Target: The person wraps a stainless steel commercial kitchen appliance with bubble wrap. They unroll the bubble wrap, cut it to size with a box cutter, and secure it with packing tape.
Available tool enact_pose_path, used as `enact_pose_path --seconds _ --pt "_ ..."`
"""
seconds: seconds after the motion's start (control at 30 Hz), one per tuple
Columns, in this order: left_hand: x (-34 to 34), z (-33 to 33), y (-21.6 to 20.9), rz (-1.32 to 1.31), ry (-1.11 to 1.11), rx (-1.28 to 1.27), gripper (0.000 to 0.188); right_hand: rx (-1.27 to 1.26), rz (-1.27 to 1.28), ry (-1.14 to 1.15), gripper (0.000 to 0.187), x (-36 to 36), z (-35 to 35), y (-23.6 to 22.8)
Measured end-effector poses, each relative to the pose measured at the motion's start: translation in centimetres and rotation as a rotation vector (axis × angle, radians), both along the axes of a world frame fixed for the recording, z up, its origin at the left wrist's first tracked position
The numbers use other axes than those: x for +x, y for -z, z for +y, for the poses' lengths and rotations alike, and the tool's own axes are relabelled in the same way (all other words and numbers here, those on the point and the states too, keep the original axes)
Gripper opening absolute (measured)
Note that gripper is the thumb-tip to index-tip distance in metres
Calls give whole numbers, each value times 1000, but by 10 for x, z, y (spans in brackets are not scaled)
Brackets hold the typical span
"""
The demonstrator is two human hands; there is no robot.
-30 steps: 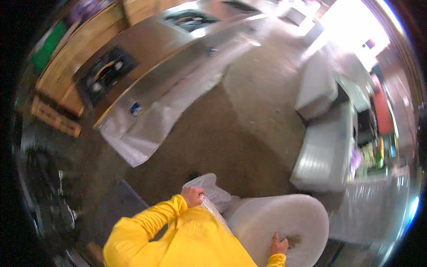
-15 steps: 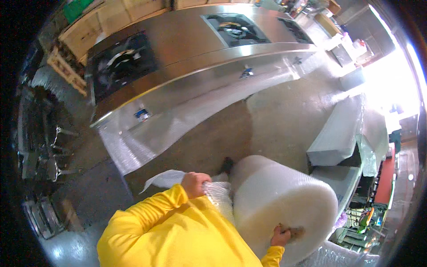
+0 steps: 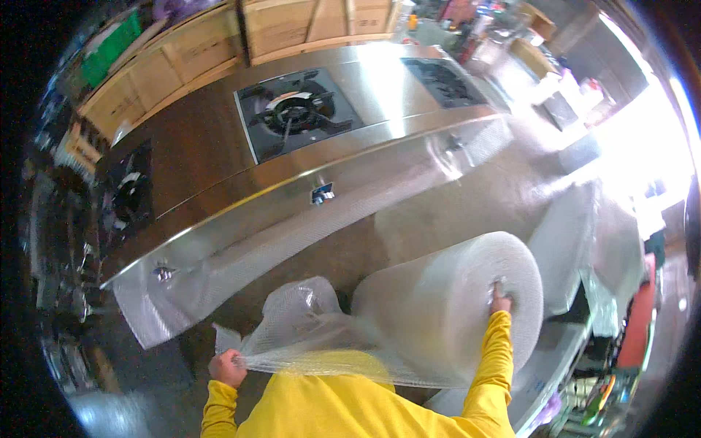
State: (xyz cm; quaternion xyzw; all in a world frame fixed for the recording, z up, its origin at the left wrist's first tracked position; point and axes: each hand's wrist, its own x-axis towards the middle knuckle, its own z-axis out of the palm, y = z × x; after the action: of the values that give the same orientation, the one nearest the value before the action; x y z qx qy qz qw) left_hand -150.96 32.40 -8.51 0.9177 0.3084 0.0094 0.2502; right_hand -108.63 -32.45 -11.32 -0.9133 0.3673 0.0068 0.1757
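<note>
A big roll of bubble wrap (image 3: 431, 299) lies in front of me, its round end facing right. My right hand (image 3: 501, 299) grips the roll at its core hole, with the fingertips partly hidden inside. At the lower left, my left hand (image 3: 228, 368) is closed on the loose end of the bubble wrap sheet (image 3: 314, 336), which stretches from the roll across my front. Beyond stands a long stainless-steel gas stove (image 3: 197, 175) with black burner panels (image 3: 296, 109). Another strip of bubble wrap (image 3: 270, 252) hangs along its front side and spreads onto the floor.
Wooden crates (image 3: 277, 29) stand behind the stove. On the right are wrapped white boxes (image 3: 562, 255) and a cluttered shelf (image 3: 599, 394). Metal frames (image 3: 66, 248) crowd the left side. Boxes and goods (image 3: 537, 58) fill the far right.
My left hand has moved left and down, pulling the sheet out from the roll. The roll has turned and shifted up, my right hand with it. My view has swung, so the stove sits lower left.
</note>
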Motion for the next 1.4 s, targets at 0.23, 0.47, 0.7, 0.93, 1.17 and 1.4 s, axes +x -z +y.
enact_pose_path --seconds 0.23,0.47,0.7,0.93,1.17,1.4 --pt "-139 17 -40 -153 -425 308 4 510 160 33 103 177 -7 5" --pt "-250 24 -66 -56 -860 607 20 709 118 -573 94 123 121 -36" --pt "-390 -36 9 -35 -1374 459 19 5 198 -1222 98 38 154 -56" --pt "-501 -57 -7 -538 -1456 340 31 -131 167 -872 76 19 1 -22" --pt "-269 -203 89 -561 -936 -107 47 -10 304 -582 69 101 -128 9" --pt "-82 -405 107 -142 -151 -823 31 195 -54 -833 71 169 -126 43"
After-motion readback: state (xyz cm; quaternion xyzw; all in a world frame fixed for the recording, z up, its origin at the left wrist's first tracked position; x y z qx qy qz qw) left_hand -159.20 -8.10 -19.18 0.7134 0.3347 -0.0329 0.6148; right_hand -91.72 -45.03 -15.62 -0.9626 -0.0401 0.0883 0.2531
